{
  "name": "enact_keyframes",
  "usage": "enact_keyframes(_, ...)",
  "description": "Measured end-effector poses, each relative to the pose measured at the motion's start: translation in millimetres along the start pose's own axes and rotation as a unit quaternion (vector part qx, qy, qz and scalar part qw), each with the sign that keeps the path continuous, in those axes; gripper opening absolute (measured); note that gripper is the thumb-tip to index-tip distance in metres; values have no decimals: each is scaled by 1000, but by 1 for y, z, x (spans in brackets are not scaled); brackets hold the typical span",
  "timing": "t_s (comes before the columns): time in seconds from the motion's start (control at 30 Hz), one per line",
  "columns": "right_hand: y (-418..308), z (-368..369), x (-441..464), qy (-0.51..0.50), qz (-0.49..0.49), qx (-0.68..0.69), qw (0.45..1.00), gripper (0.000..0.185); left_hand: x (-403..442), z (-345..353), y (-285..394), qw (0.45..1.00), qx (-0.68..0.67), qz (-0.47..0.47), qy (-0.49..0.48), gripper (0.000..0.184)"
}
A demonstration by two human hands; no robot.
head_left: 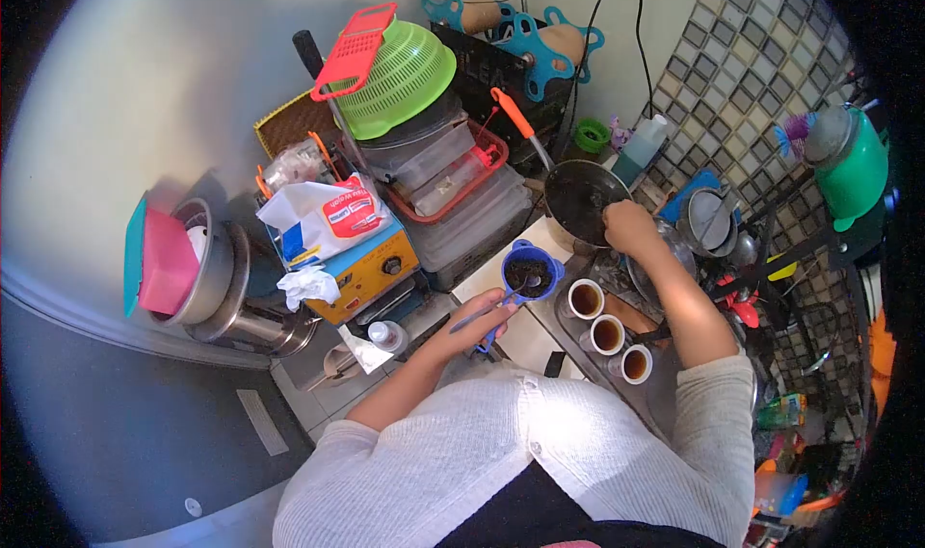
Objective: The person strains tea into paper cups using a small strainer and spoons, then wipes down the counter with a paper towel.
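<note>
Okay, strainer (521, 247) over pale counter (485, 277)

Left hand (479, 321) curled round its blue plastic handle, slim spoon (533, 281) too; dark grainy mass (521, 271) inside. Right hand (629, 228) at round pan (568, 196), can't tell grip. Three white cups (588, 341) nearby, brown liquid (607, 334).

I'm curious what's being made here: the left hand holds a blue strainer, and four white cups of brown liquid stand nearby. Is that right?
Not quite: the head view shows three white cups of brown liquid, not four. The left hand does hold a blue strainer.
</note>
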State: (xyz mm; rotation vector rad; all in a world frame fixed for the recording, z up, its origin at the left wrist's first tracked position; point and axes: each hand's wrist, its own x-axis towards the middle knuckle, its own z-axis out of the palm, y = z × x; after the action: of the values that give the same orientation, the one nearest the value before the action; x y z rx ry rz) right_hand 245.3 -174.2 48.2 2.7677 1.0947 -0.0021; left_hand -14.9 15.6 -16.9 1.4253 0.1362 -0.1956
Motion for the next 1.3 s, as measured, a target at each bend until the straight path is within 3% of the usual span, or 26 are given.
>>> enact_keyframes(0.13,10,3,9,20,-29,100,994,19,4,-2,-4,1000,6,-6,-4,27)
enact_keyframes(0.2,17,9,18,-86,58,353,930,21,4,-2,-5,1000,10,0,-4,28)
enact_keyframes(0.23,19,11,20,-85,59,353,930,21,4,-2,-3,1000,12,3,-5,28)
enact_keyframes(0.3,22,16,26,-121,147,519,833,26,4,-3,-3,1000,15,6,-6,29)
enact_keyframes(0.4,36,27,36,-134,141,577,793,30,5,-4,-3,1000,18,-2,-6,29)
enact_keyframes(0.7,48,14,20,-62,182,672,715,28,6,-6,-2,1000,21,9,-7,27)
enact_keyframes(1.03,57,-5,7,-31,174,665,726,29,7,-7,-3,1000,17,6,-12,27)
enact_keyframes(1.3,49,-25,-30,-9,109,669,735,29,7,-5,-2,1000,11,2,-7,27)
